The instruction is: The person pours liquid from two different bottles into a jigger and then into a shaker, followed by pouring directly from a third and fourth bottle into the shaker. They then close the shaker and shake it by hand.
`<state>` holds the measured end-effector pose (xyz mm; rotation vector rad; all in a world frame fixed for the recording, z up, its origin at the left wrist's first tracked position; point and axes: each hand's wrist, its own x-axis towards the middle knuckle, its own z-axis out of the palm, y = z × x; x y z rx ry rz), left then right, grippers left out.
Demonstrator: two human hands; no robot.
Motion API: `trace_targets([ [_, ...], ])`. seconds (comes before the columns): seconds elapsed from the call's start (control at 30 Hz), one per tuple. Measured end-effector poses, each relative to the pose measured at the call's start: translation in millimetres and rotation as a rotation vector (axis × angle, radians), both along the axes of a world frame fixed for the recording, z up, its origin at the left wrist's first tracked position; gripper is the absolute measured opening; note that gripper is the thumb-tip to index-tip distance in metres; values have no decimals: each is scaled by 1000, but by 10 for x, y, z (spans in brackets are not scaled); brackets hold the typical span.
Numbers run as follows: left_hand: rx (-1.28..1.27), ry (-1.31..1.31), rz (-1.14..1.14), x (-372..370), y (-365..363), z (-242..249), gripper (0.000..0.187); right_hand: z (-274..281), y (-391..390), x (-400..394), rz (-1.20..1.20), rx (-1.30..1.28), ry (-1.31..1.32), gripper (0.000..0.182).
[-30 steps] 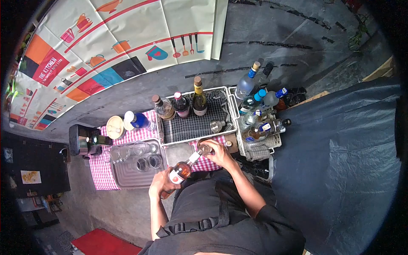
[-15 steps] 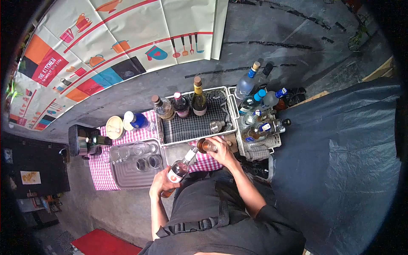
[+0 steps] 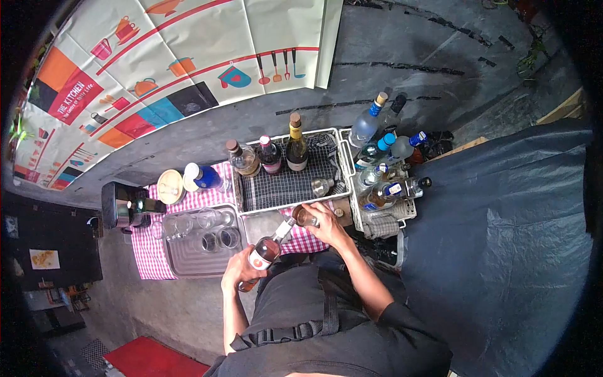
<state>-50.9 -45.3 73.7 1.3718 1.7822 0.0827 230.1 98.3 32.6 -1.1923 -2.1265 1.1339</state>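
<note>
My left hand (image 3: 237, 269) grips a bottle of pink liquid (image 3: 267, 250) with a white label, held tilted with its neck up and to the right. My right hand (image 3: 322, 225) holds a small glass (image 3: 304, 217) with amber liquid just beyond the bottle's mouth, above the red-checked cloth (image 3: 151, 251). The bottle's mouth and the glass are a small gap apart.
A white wire basket (image 3: 342, 164) behind the glass holds three upright bottles and a lying glass. A second basket (image 3: 408, 210) at right is full of bottles. A grey tray (image 3: 182, 261) with several glasses lies left. A blue bottle (image 3: 204, 178), a round lid and a black appliance (image 3: 122, 206) stand further left.
The bottle's neck has drawn back from the glass and dropped a little. My right hand has carried the glass slightly up towards the basket.
</note>
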Motion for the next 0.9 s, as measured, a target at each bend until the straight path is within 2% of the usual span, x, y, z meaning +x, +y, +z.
trace_targets([
  [0.13,-22,16,-9,19,24,30,77,-5,-7,-43,-12,-58,121,58],
  [0.2,-35,29,-42,7,40,31,81,24,-16,-68,-37,-55,184,54],
  [0.23,-47,42,-75,2,52,37,85,37,-12,-75,-39,-55,185,54],
  [0.53,-107,93,-89,40,140,244,84,53,4,-92,11,-59,186,55],
  [0.9,-105,115,-130,17,152,227,86,78,7,-65,39,-102,185,56],
])
